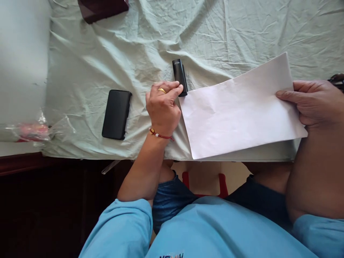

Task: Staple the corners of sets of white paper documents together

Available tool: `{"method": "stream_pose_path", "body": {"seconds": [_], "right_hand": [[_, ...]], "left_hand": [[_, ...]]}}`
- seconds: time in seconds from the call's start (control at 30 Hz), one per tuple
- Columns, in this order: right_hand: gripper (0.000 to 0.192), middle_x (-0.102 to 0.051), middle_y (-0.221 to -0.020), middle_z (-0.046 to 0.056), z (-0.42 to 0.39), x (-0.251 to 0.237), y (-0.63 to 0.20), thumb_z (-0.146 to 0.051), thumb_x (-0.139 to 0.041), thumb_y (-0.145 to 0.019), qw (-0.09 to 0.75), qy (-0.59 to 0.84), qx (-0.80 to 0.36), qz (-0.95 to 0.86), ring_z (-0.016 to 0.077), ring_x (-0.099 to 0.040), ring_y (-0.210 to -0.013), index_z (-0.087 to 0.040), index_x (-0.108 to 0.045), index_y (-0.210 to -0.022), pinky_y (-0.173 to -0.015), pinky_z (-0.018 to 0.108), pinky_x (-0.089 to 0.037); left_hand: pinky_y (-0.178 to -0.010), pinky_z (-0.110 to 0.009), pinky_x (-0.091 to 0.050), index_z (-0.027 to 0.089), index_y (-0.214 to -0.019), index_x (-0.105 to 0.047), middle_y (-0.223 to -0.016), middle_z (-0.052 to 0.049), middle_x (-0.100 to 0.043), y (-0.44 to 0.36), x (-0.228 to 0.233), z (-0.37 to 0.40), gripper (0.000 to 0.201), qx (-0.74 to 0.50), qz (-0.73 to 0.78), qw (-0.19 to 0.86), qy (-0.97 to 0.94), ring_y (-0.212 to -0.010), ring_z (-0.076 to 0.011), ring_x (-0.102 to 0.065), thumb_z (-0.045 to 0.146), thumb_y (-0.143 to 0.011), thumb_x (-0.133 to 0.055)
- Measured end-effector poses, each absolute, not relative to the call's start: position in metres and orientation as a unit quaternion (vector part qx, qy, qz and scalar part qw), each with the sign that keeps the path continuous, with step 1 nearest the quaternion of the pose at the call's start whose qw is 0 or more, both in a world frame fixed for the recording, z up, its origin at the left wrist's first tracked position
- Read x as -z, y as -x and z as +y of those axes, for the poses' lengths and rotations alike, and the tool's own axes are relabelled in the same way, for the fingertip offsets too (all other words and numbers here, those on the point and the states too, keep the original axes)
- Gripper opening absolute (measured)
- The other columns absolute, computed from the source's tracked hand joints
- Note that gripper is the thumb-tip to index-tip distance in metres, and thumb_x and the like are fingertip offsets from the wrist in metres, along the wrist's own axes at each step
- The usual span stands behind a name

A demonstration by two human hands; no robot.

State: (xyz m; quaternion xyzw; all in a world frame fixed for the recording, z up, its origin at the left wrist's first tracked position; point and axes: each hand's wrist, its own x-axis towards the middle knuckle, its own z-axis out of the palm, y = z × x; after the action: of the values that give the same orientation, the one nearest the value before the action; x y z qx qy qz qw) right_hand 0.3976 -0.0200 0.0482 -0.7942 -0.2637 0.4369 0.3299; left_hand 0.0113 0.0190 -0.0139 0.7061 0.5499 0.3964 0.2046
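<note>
A black stapler (178, 71) lies on the cloth with its lower end at the top left corner of a white sheet of paper (239, 114). My left hand (163, 102), wearing a gold ring, has its thumb and fingers closed on that lower end. Whether the paper's corner sits inside the stapler's jaws is hidden. My right hand (314, 102) pinches the sheet's right edge, thumb on top and fingers underneath. The right side of the paper is lifted a little off the cloth, while its lower left corner reaches the table's front edge.
A black smartphone (116, 114) lies left of my left hand on the pale green tablecloth (150, 43). At the far edge stands a dark red box (103, 9). Clear plastic wrapping (40, 129) is at the left, and a dark object (337, 80) is at the right edge.
</note>
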Motion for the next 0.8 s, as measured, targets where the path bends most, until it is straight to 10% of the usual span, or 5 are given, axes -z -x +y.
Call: {"method": "stream_pose_path", "body": {"seconds": [0.33, 0.6, 0.8], "right_hand": [[0.039, -0.08, -0.106, 0.012, -0.025, -0.063, -0.39, -0.024, -0.082, -0.082, 0.29, 0.797, -0.449, -0.28, 0.0199, -0.072, -0.065, -0.025, -0.088, -0.12, -0.049, 0.027, -0.057], [0.056, -0.08, -0.102, 0.012, -0.034, -0.071, -0.391, -0.034, -0.093, -0.071, 0.319, 0.733, -0.503, -0.327, 0.0279, -0.077, -0.071, -0.025, -0.087, -0.126, -0.051, 0.035, -0.061], [0.033, -0.083, -0.107, 0.004, -0.017, -0.06, -0.369, -0.005, -0.079, -0.083, 0.488, 0.667, -0.435, -0.358, 0.0108, -0.076, -0.081, -0.022, -0.09, -0.11, -0.08, 0.027, -0.068]], "left_hand": [[-0.123, -0.047, -0.058, 0.026, -0.118, -0.087, -0.136, -0.006, -0.083, -0.022, 0.01, 0.017, 0.04, -0.407, 0.536, 0.174, -0.719, -0.133, -0.0281, -0.074, 0.008, -0.097, -0.06], [-0.09, -0.034, -0.065, 0.027, -0.124, -0.08, -0.129, -0.009, -0.08, -0.013, 0.011, 0.008, 0.036, -0.496, 0.549, 0.284, -0.61, -0.102, -0.0217, -0.078, 0.057, -0.104, -0.078], [-0.111, -0.038, -0.062, 0.025, -0.116, -0.072, -0.115, -0.006, -0.079, -0.011, 0.0, 0.008, 0.056, -0.589, 0.493, 0.395, -0.504, -0.116, -0.0235, -0.078, 0.073, -0.091, -0.086]]}}
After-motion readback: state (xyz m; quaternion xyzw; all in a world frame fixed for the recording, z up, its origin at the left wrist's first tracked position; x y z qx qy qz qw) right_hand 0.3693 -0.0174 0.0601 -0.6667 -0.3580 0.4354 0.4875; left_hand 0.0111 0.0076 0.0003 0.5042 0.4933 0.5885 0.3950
